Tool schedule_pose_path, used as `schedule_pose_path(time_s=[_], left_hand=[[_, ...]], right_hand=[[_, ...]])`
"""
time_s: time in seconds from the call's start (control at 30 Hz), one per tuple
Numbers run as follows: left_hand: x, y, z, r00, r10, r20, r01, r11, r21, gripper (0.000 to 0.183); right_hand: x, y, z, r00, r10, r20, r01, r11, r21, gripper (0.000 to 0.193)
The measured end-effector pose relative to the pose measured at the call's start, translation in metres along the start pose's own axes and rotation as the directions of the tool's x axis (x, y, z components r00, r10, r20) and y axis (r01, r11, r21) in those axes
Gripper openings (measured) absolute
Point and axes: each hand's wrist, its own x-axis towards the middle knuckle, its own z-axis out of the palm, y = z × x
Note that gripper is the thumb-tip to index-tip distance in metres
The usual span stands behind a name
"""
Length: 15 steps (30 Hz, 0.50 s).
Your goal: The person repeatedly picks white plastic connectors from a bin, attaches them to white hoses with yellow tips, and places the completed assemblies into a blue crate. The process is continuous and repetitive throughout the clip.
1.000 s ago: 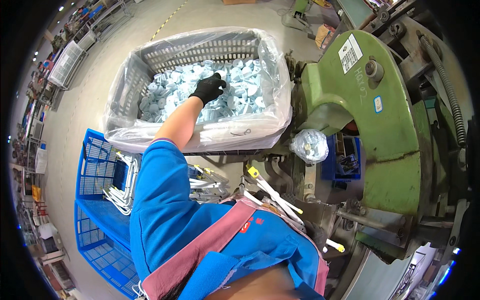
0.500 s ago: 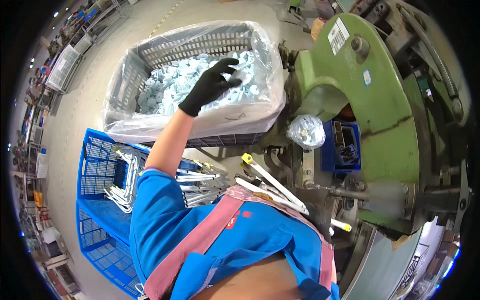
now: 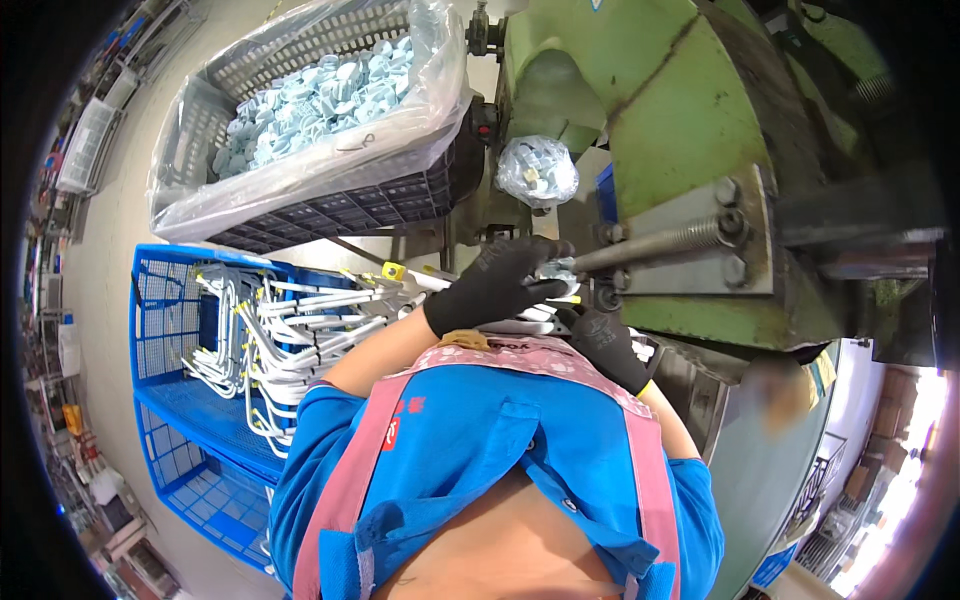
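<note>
My left hand (image 3: 500,285), in a black glove, is at the machine's working point, left of a spring-wound rod (image 3: 670,243). Its thumb and fingers close on a small pale piece (image 3: 560,272), mostly hidden by the glove and rod. My right hand (image 3: 608,345), also gloved in black, is lower and to the right, under the rod's end. Its fingers are curled at white tubes (image 3: 535,318) lying across my lap, which show on both sides of it; the fingertips are partly hidden.
The green machine (image 3: 690,130) fills the right. A clear plastic bag (image 3: 537,170) of small parts hangs near it. At the far left stands a plastic-lined crate (image 3: 330,205) of pale blue pieces (image 3: 320,105). Blue baskets (image 3: 215,420) hold bent white tubes (image 3: 285,345).
My left hand has come back from above the crate to the machine and holds a small pale piece. My right hand has come into view. The view has shifted toward the machine.
</note>
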Motion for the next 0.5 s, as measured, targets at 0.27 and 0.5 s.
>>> schedule_pose_path(time_s=[0.27,0.5], left_hand=[[-0.008,-0.014,0.062,0.995,0.044,-0.084,-0.014,0.946,0.323,0.041],[-0.041,0.003,0.037,0.923,-0.147,-0.357,0.213,0.965,0.153,0.045]], right_hand=[[-0.011,0.036,-0.020,0.871,-0.367,-0.327,0.350,0.930,-0.110,0.019],[-0.002,0.037,-0.058,0.859,-0.476,-0.188,0.421,0.866,-0.270,0.034]])
